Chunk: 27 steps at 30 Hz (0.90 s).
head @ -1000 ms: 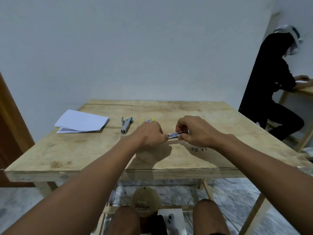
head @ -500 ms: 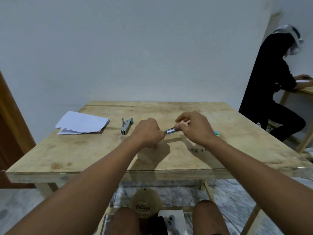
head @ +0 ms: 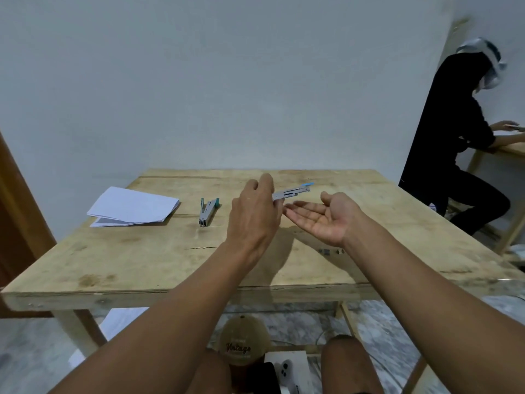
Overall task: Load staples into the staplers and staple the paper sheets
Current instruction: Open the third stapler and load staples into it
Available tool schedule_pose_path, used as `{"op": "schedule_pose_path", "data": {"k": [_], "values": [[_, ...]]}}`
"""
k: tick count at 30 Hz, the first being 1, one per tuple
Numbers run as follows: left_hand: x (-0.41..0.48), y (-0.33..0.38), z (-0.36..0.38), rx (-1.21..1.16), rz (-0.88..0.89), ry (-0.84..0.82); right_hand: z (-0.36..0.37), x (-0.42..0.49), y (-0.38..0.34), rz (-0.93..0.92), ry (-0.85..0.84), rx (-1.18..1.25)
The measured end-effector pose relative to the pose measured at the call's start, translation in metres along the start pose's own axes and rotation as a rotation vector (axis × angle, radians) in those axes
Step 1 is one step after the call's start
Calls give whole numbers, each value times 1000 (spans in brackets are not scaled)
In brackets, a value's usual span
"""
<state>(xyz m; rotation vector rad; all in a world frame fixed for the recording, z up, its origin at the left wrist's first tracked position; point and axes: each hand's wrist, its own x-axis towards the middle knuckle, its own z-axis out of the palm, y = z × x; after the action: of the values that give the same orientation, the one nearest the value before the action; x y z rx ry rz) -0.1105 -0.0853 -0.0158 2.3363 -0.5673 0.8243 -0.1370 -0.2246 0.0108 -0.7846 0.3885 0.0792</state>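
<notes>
I note left hand (head: 255,207) pinching the stapler (head: 294,191) tilted upward; right hand (head: 324,220) straight-fingered, palm up just below, presumably to catch its contents

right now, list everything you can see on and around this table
paper sheets: one stack, white, far left of the table
teal stapler: one, grey with teal, on the table right of the paper
silver stapler: one, silver with a blue tip, held above the table
staple strips: a few small pieces, dark grey, on the table by the right wrist
table: one, bare wood
cap: one, brown, below the table
box: one, white, below the table, right of the cap
other person: one, in black, seated at a second table, far right
left hand: pinches the silver stapler's near end
right hand: palm up, fingers straight, holds nothing
</notes>
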Motion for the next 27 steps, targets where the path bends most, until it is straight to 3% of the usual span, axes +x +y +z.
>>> {"op": "schedule_pose_path", "data": {"k": [13, 16, 22, 27], "values": [[3, -1, 5, 10, -49, -62, -8, 6, -14, -41, 16, -91], [3, -4, 5, -45, -104, -169, -9, 6, -14, -50, 20, -146], [6, 0, -2, -281, -261, -341, -5, 5, -12, -156, 100, -516], [6, 5, -6, -330, -336, -428, -8, 6, -10, -212, 138, -651]]}}
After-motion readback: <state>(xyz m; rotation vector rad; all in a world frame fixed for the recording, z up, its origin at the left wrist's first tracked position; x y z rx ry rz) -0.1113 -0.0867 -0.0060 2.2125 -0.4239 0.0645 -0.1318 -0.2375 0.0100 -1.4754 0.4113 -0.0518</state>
